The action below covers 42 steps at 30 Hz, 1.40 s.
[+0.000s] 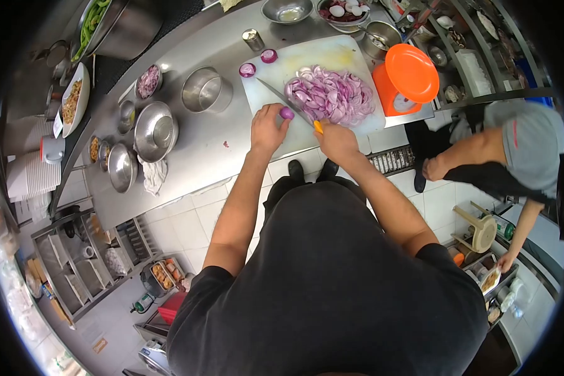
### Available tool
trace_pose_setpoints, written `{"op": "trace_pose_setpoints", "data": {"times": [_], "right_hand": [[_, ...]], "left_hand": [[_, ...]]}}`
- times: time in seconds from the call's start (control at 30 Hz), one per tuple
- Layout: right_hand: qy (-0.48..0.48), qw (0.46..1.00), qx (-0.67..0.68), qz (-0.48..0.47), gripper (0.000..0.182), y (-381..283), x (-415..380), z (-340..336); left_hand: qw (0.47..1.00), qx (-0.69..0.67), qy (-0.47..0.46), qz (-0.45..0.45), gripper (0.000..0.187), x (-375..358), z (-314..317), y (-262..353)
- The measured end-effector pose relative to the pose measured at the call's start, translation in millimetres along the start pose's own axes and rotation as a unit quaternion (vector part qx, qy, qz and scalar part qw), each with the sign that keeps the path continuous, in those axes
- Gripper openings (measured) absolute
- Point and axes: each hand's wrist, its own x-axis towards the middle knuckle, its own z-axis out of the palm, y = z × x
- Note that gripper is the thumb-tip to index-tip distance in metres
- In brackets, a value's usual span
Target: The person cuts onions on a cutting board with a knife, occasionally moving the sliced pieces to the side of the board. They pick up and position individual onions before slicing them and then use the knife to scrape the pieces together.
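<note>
My right hand is closed round the yellow handle of a kitchen knife, whose blade points away and to the left over the white cutting board. My left hand grips a small piece of red onion at the board's near left edge, close beside the blade. Right of the blade lies a large heap of sliced red onion. Two cut onion pieces, one at the board's left edge and one farther back, sit apart from the heap. Part of the knife handle is hidden by my fingers.
An orange container stands right of the board. Several metal bowls, including a large one and a deep pot, stand on the steel counter to the left. A white cloth hangs there. A co-worker is at the right.
</note>
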Motion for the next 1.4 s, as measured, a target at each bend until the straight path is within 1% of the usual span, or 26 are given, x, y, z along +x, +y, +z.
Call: {"op": "trace_pose_setpoints", "data": {"times": [0.03, 0.13, 0.23, 0.37, 0.47, 0.57, 0.67, 0.77, 0.87, 0.97, 1.07, 1.17, 1.27, 1.37, 1.4], "right_hand": [[-0.006, 1.0, 0.0, 0.002, 0.037, -5.0, 1.4, -2.3], [-0.02, 1.0, -0.01, 0.003, 0.034, -19.3, 6.3, -10.6], [-0.031, 0.999, -0.042, 0.002, 0.032, -28.4, 7.5, -22.4], [-0.027, 0.998, -0.059, -0.004, 0.032, -40.4, 1.7, -28.5], [-0.011, 0.998, -0.047, 0.034, 0.031, -41.2, 5.2, 3.1], [-0.019, 0.997, -0.061, 0.036, 0.029, -41.5, 17.3, 8.1], [-0.031, 0.996, -0.08, 0.017, 0.03, -56.3, 14.1, -16.7], [-0.014, 0.994, -0.106, 0.023, 0.031, -66.7, 4.0, -21.6], [-0.008, 0.994, -0.077, 0.071, 0.032, -53.7, 17.3, 18.6], [-0.013, 0.997, -0.069, 0.045, 0.032, -59.4, 16.6, 0.6], [-0.017, 0.995, -0.089, 0.028, 0.033, -72.0, 4.3, -24.5], [0.031, 0.995, -0.093, 0.027, 0.033, -59.9, 4.3, 8.1], [0.027, 0.997, -0.057, 0.037, 0.032, -48.3, 19.2, 30.0], [-0.003, 0.996, -0.084, 0.03, 0.033, -64.9, 14.5, -2.4], [0.007, 0.996, -0.087, 0.022, 0.033, -64.8, 11.5, -5.2]], "left_hand": [[0.999, -0.006, -0.028, -0.015, 0.038, 3.6, -1.8, -0.7], [0.997, -0.028, -0.066, -0.033, 0.034, 15.5, -4.9, -1.1], [0.993, -0.012, -0.111, -0.041, 0.033, 25.3, -8.3, -2.4], [0.992, -0.025, -0.114, -0.039, 0.034, 26.2, -9.8, -4.5], [0.993, -0.025, -0.112, -0.027, 0.034, 24.3, -9.5, -8.6], [0.994, -0.035, -0.106, -0.014, 0.033, 27.2, -11.8, -10.9], [0.993, -0.048, -0.11, 0.001, 0.032, 25.4, -12.5, -14.0], [0.991, -0.058, -0.117, 0.006, 0.031, 26.6, -14.4, -16.3], [0.991, -0.071, -0.11, 0.002, 0.031, 25.8, -12.5, -18.5], [0.992, -0.071, -0.107, 0.006, 0.03, 26.6, -14.5, -21.4], [0.991, -0.079, -0.106, 0.018, 0.03, 30.5, -14.8, -19.8], [0.99, -0.101, -0.098, 0.023, 0.029, 27.7, -8.3, -27.3], [0.99, -0.101, -0.097, 0.023, 0.03, 25.7, -5.1, -30.2], [0.99, -0.089, -0.107, 0.02, 0.032, 23.0, -7.2, -31.3], [0.99, -0.084, -0.11, 0.019, 0.033, 24.2, -8.4, -29.9]]}}
